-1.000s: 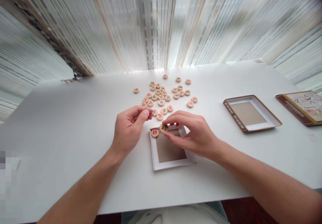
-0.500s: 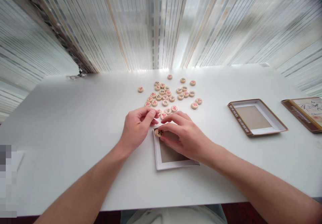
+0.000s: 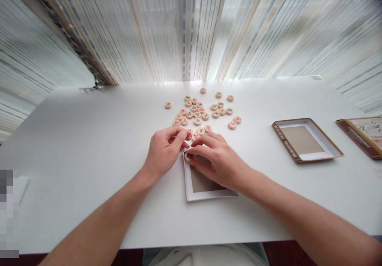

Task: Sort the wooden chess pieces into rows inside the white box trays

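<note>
Between thumb and fingers of my right hand (image 3: 213, 158) is a round wooden Chinese chess piece (image 3: 189, 156) with a black character. It is at the far left corner of a shallow open box (image 3: 188, 186) with white walls and a brown floor. My left hand (image 3: 167, 144) is closed just left of that corner, thumb and fingertips pressed together; what they hold, if anything, I cannot make out. Right beyond my fingertips lie a red-marked piece (image 3: 195, 137) and a black-marked piece (image 3: 200, 131). Part of the box is hidden under my right hand.
Several loose chess pieces (image 3: 197, 121) with red or black characters are scattered farther back on the white table (image 3: 89, 158). An open brown-edged box part (image 3: 301, 138) lies to the right, with a printed box lid (image 3: 362, 136) beyond it. A striped string curtain (image 3: 164, 31) hangs behind.
The chess piece in my right hand has shifted slightly to the left into the box corner, covering the other disc edge seen there before. My left hand has hardly moved.
</note>
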Tool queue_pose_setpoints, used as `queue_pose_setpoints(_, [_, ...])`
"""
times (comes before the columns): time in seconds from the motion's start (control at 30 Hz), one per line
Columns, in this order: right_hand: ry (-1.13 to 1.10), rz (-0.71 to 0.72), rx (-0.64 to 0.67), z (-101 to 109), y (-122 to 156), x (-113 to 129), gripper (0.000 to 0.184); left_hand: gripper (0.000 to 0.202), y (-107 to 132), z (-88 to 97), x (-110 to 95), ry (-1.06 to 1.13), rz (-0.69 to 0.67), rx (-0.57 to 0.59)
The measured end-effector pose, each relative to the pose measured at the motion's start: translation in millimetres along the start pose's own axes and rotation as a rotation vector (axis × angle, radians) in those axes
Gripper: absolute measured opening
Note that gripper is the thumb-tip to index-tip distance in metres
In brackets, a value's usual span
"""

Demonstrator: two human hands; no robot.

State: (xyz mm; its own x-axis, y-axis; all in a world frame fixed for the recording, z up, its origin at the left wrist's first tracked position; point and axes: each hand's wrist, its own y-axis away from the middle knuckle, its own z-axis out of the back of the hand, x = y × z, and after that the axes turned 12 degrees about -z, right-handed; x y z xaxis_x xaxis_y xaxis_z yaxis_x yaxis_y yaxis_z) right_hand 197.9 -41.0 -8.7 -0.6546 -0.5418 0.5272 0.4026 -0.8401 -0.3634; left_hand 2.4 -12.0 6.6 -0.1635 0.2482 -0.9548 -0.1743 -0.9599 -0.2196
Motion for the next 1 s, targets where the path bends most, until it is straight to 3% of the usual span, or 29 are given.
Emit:
queue_pose_setpoints(0.73, [-0.014,-0.021,0.022,4,0,0,0.014,0.027,-1,0.3,-1,-0.019,-0.006,0.0])
queue_pose_setpoints(0.87, [-0.034,-0.013,-0.035,14,1,-6,0.021,0.028,-1,1.0,-1,-0.032,-0.007,0.002])
queue_pose_setpoints(1.0, [-0.086,-0.066,-0.186,30,0,-18,0.018,0.029,-1,2.1,-1,-0.049,0.002,0.006])
